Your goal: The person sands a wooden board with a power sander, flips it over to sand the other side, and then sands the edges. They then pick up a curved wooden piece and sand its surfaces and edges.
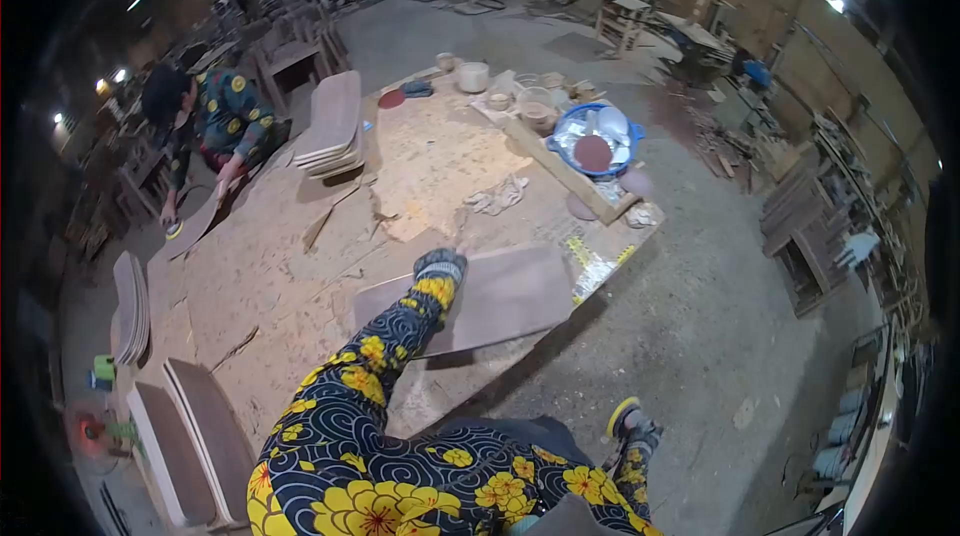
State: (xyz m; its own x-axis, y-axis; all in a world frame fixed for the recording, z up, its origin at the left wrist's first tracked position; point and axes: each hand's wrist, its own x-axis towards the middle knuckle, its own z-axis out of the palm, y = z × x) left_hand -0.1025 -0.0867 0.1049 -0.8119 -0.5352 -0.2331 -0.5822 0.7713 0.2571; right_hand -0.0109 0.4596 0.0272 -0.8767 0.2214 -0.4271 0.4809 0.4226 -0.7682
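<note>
Board at the table's near edge lies under my left hand, grip unclear; right hand clasps a yellow-rimmed pad.

On the left hand the fingers are too small to tell; its sleeve hides the near edge of the panel. At 5 o'clock the right hand is blurred, its grip unclear. Boards at 7 o'clock are cut off.

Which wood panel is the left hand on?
The lone flat panel at the near edge of the bench, under the gloved left hand. Others sit in stacks or under the co-worker's hand.
</note>
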